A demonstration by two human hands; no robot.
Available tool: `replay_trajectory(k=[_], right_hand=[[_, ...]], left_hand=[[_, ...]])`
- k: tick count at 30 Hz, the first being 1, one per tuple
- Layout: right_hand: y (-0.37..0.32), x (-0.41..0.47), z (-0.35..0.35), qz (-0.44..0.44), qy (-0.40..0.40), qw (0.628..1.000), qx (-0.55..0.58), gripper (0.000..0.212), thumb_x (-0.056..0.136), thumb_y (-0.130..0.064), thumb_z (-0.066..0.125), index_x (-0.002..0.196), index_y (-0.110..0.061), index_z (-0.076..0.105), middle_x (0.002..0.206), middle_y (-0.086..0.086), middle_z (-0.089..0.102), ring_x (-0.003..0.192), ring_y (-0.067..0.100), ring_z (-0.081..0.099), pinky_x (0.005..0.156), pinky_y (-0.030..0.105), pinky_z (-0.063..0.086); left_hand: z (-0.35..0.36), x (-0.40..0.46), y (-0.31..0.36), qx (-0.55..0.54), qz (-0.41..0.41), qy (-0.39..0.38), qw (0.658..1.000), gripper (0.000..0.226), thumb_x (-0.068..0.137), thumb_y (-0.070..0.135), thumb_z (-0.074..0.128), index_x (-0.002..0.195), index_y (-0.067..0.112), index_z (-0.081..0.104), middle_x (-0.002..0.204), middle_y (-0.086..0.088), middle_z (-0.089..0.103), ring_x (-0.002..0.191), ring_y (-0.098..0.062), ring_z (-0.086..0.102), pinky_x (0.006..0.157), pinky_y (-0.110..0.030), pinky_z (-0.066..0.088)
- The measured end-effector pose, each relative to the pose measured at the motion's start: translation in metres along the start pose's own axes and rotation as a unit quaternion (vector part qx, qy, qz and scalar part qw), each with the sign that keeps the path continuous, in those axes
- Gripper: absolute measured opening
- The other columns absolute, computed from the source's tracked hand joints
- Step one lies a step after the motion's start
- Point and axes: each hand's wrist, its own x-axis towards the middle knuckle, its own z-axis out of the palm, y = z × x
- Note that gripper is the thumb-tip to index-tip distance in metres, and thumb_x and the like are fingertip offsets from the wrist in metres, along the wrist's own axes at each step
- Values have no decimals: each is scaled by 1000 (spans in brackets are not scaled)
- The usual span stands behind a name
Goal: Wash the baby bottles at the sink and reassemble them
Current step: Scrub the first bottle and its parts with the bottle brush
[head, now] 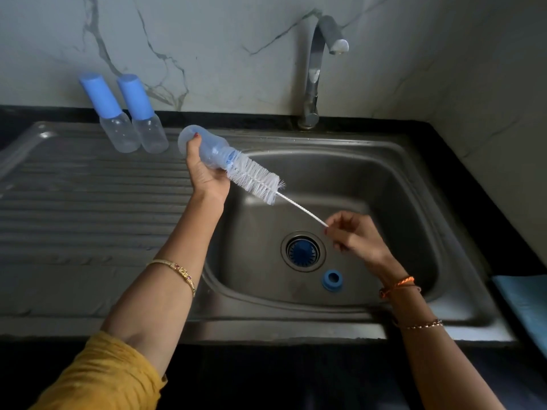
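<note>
nearest, a blue collar ring (332, 280) lies loose in the sink (399, 179), presumably awaiting reassembly. above the drain, the right hand (353, 235) pinches the brush (254, 177) by its wire end, while the left hand (204, 168) grips the open bottle (204, 147), tilted so bristles enter its mouth. far left, two capped bottles (134, 113) stand on the surface.

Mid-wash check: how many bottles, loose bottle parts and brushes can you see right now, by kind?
Capped bottles on the drainboard: 2, one and the other
Open bottle held in the left hand: 1
Bottle brush, wire stem pinched by the right hand: 1
Blue collar ring in the sink basin: 1
Total: 5
</note>
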Motion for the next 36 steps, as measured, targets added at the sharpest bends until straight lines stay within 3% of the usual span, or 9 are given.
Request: replay_trajectory(k=[4,7,10,15,18,21,25,30,36], right_hand=[[-4,-5,1,-93,217,911,-337,16,86,-21,65,89,-8,72,80,13,70,74,31,65,68,41,51],[-6,-7,2,-138,282,884,-346,17,88,-21,63,87,-8,73,73,15,69,69,37,63,61,38,47],[-11,-5,1,30,115,985,-123,22,90,-23,58,74,-16,71,57,0,58,54,19,52,52,27,37],[-12,-3,-10,216,-91,967,104,34,95,-25,45,65,-15,56,42,-10,35,32,1,23,34,14,14],[-11,-6,-3,82,36,990,-106,29,93,-27,53,73,-10,64,56,4,56,45,13,48,44,26,36],[-8,-7,2,-22,217,906,-363,27,90,-32,57,87,-9,69,79,16,67,73,35,61,61,38,44],[-12,-7,0,-62,286,896,-334,25,89,-28,59,86,-7,72,76,19,69,73,40,62,60,35,41],[-14,-5,-4,42,71,995,-58,35,89,-26,59,57,-14,60,45,-1,50,38,6,41,40,19,30],[-9,-7,2,198,-148,956,159,36,91,-30,46,59,-18,56,42,-9,33,32,0,21,33,9,13]], left_hand=[[0,2,-4,46,-6,56,997,49,89,31,54,128,5,40,90,-8,54,78,-18,58,65,-32,54],[3,0,-7,41,-9,53,998,40,89,30,53,120,7,43,92,-8,55,83,-20,59,74,-36,55],[5,3,-6,23,-7,50,998,40,89,30,53,120,7,46,94,-8,55,83,-18,59,71,-33,56],[11,4,-1,50,-21,2,999,29,90,28,49,110,7,49,83,-5,59,72,-15,61,61,-27,55],[15,7,4,63,-44,28,997,25,89,26,55,105,8,50,87,-8,59,77,-18,61,65,-31,58],[14,9,2,64,-53,55,995,46,86,33,63,118,5,47,99,-12,59,88,-22,62,78,-39,56],[14,9,-2,67,-47,65,995,59,82,28,67,129,3,42,108,-13,56,95,-24,60,78,-40,57],[8,9,3,62,-35,8,997,34,86,32,61,108,7,54,84,-4,62,72,-14,64,61,-27,55],[12,4,16,-51,-58,-114,990,73,28,16,89,93,3,59,83,-10,61,72,-20,61,67,-31,55]])
